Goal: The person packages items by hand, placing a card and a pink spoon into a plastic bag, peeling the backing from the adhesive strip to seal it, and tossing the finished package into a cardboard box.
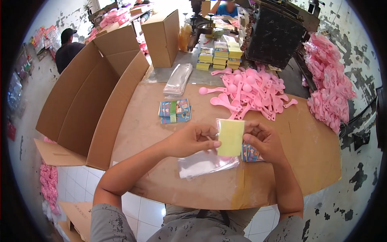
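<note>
Between my two hands is a pale yellow card (231,138) in a clear plastic sleeve, held up over the table. My left hand (197,139) pinches its left edge, thumb in front. On the other side, my right hand (263,141) grips the right edge between thumb and fingers. Below them lies a stack of clear plastic bags (201,166). Blue printed cards (250,154) rest on the table, partly hidden under my right hand. Farther back sits a banded bundle of blue cards (173,109), and beyond my hands spreads a pile of pink plastic scoops (258,90).
A large open cardboard box (117,109) stands along the left side. More clear bags (177,78) and stacks of yellow-edged cards (219,54) are at the back. Bagged pink scoops (328,84) hang at the right near a black machine (274,34). People (70,50) sit farther off.
</note>
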Demonstrator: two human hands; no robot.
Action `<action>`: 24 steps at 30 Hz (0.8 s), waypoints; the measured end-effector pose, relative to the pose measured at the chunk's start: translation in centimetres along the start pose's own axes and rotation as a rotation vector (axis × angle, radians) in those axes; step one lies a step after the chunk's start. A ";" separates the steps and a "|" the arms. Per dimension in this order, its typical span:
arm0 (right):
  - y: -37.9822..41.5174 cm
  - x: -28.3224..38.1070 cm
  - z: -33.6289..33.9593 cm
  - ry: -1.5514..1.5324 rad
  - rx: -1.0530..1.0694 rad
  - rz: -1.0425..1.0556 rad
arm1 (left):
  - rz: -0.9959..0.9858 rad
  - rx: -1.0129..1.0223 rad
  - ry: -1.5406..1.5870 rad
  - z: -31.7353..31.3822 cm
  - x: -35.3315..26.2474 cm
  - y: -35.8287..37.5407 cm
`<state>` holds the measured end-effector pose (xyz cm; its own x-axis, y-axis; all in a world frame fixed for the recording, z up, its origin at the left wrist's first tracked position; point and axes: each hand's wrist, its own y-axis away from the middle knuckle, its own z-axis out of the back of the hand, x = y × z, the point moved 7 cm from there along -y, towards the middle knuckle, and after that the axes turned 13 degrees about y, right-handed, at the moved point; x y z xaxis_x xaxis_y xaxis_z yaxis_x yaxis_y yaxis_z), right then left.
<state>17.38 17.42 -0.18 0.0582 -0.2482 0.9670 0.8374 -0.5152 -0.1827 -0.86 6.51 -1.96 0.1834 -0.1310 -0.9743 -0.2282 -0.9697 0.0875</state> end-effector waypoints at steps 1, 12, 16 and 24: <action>0.2 0.9 0.0 -0.003 0.004 0.012 | 0.025 -0.048 0.026 0.3 -0.2 1.4; 2.9 1.2 6.0 0.961 0.063 0.108 | -0.458 -0.844 0.184 11.4 -1.5 11.8; 4.1 -1.2 7.4 1.007 0.097 0.063 | -0.260 -0.398 -0.586 2.5 0.3 4.8; 4.4 -4.1 9.0 0.759 0.013 -0.103 | -0.260 -0.322 -0.861 -0.4 3.0 0.7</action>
<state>25.65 23.55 -3.39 -0.4059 -0.6972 0.5909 0.8248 -0.5580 -0.0919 -0.13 5.34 -4.76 -0.6046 0.1688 -0.7784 0.0179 -0.9742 -0.2251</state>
